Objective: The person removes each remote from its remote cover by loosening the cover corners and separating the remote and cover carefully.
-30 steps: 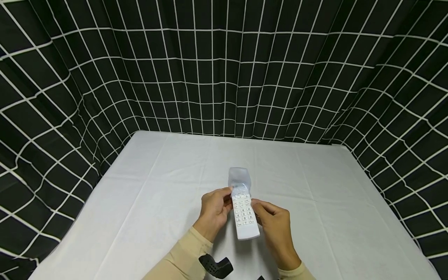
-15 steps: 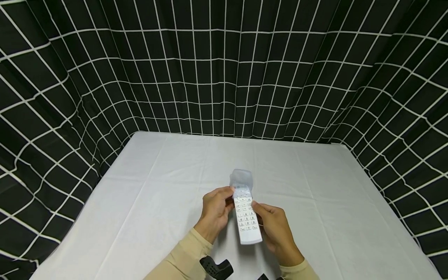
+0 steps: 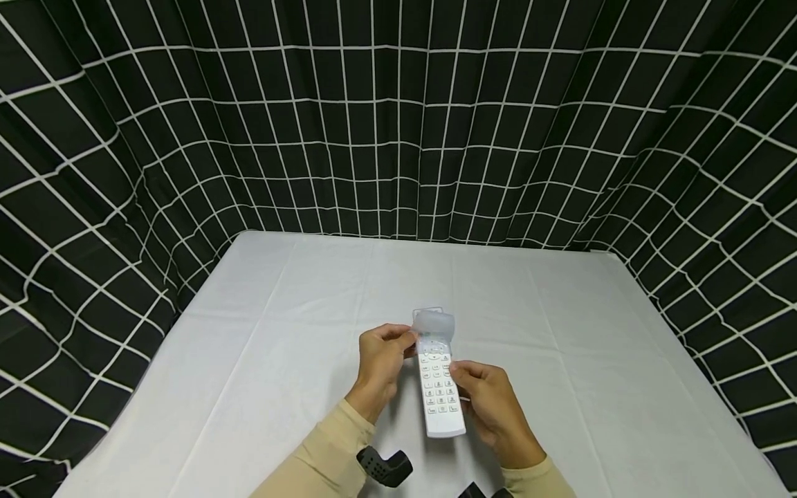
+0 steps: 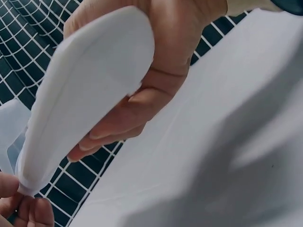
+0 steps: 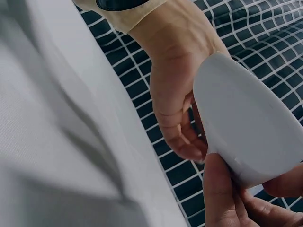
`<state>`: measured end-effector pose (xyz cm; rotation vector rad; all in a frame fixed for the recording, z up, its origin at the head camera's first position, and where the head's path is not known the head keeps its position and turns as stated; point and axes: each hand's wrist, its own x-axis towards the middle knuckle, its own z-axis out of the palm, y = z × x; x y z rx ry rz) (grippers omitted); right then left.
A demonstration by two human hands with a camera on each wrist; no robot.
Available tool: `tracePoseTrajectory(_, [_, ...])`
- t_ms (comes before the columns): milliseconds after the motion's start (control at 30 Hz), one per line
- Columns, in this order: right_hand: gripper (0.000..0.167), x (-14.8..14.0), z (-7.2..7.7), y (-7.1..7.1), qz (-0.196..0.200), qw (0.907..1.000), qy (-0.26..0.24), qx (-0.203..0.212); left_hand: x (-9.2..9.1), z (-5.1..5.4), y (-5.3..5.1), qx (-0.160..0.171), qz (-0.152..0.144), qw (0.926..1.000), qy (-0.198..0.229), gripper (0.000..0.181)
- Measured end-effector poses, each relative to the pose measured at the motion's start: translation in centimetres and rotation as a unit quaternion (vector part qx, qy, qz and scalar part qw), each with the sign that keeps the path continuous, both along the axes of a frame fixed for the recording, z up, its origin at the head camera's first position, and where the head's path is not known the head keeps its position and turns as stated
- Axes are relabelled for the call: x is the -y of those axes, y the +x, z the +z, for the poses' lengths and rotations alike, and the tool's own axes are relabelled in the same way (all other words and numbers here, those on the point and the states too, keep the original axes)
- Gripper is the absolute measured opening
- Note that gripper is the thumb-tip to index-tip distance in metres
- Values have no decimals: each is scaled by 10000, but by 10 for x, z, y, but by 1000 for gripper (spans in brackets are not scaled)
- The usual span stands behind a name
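Observation:
A white remote control [image 3: 441, 394] with several rows of buttons is held above the table, its far end tilted slightly left. A translucent plastic sleeve [image 3: 434, 324] covers that far end and extends beyond it, looking bent or folded. My left hand [image 3: 381, 363] pinches the sleeve at the remote's left far corner. My right hand [image 3: 492, 401] holds the remote's right edge between thumb and fingers. In the left wrist view, the remote's smooth white underside [image 4: 94, 85] shows, with left fingertips [image 4: 35, 210] at its narrow end. The right wrist view shows its rounded near end [image 5: 246, 123].
A white cloth covers the table [image 3: 299, 297]. Black curtains with a white grid [image 3: 324, 124] surround its back and sides. Dark wrist-worn devices [image 3: 385, 467] sit at both tan sleeves [image 3: 324, 449].
The remote has shifted slightly toward me and to the right with the right hand. The sleeve's far end now looks more folded. The left hand has barely moved.

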<state>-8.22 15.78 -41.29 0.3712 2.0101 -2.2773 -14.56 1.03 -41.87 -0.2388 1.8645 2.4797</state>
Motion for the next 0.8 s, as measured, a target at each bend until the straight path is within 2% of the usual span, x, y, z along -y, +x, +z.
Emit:
tracePoseTrajectory(167, [33, -5, -1, -1, 350, 9990, -235, 152, 2, 0, -3, -287, 15, 9973, -671, 3])
tracePoseTrajectory(267, [40, -7, -1, -2, 743, 9954, -540, 274, 4, -1, -3, -547, -70, 9911, -1215, 4])
tracePoseTrajectory(333, [44, -9, -2, -2, 940, 9921, -752, 354, 5, -1, -1, -778, -145, 9831, -1653, 5])
tracePoseTrajectory(433, [47, -9, -2, -1, 1087, 9874, -1049, 468, 7, -3, 0, -1220, -298, 9668, -2225, 6])
tracePoseTrajectory(567, [44, -5, -2, 0, 1064, 9863, -1172, 456, 8, -4, 1, -1710, -359, 9474, -2681, 7])
tracePoseTrajectory(700, [39, 0, -1, 0, 1038, 9900, -917, 259, 9, -5, -1, -1979, -208, 9362, -2897, 7])
tracePoseTrajectory(800, [37, 2, 0, 1, 1151, 9911, -635, 194, 11, -5, -3, -2032, -45, 9330, -2969, 8])
